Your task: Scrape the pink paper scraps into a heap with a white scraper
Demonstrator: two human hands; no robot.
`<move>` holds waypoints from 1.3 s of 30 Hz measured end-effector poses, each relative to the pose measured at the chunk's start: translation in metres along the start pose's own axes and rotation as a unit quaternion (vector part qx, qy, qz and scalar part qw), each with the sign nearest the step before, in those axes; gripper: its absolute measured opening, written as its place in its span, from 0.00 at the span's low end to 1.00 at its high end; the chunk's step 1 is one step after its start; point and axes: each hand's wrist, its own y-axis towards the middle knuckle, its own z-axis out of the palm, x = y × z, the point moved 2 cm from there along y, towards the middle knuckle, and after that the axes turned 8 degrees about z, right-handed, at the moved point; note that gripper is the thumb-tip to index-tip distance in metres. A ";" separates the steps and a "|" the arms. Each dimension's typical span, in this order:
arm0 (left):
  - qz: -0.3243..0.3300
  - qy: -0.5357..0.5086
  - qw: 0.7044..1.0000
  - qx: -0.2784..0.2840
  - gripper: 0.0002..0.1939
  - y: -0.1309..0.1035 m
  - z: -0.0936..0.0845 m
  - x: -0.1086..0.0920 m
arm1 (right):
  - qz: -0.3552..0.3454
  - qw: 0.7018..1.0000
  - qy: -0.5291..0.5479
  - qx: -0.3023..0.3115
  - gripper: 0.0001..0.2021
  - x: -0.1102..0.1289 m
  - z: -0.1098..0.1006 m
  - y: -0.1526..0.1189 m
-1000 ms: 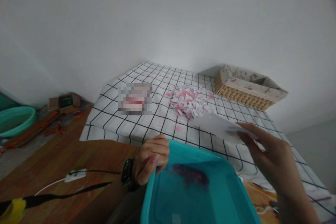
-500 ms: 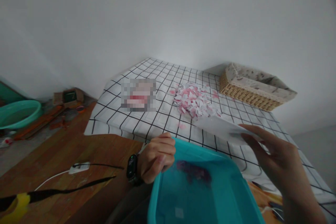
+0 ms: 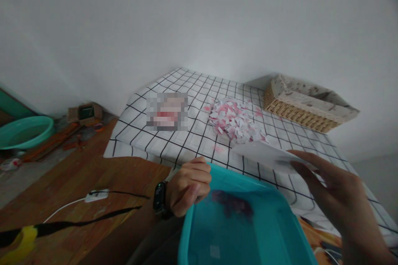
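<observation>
My left hand (image 3: 191, 184), with a black band on its wrist, is closed around the rim of a teal basin (image 3: 248, 236) at its upper left corner. Some dark purple stuff (image 3: 234, 205) and one small pale piece (image 3: 214, 251) show inside the basin. Pinched in my right hand (image 3: 329, 186) is a flat white sheet (image 3: 265, 155), tilted above the table edge. Its far end touches or nearly touches a heap of small pink and white paper scraps (image 3: 233, 120) on the checked cloth (image 3: 195, 122).
A wicker basket (image 3: 300, 109) with a cloth lining stands at the back right of the table. A pixelated item (image 3: 167, 112) lies at the left. On the floor are a green tub (image 3: 26, 132), a cardboard box (image 3: 85, 112) and a power strip (image 3: 96, 195).
The whole view has shifted slightly, so things appear a little further right. Both hands keep their holds, with the sheet still beside the heap.
</observation>
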 end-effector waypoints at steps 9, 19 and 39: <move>-0.029 -0.001 1.000 0.004 0.24 -0.001 0.001 -0.003 | 0.032 0.999 0.029 -0.005 0.12 -0.005 0.000 -0.004; 0.007 0.004 1.000 0.001 0.25 0.000 0.000 0.001 | 0.006 1.000 0.019 0.015 0.12 -0.001 0.003 -0.003; -0.056 -0.034 0.997 -0.051 0.25 -0.002 0.002 -0.003 | 0.107 0.993 0.035 -0.028 0.13 -0.004 0.003 -0.005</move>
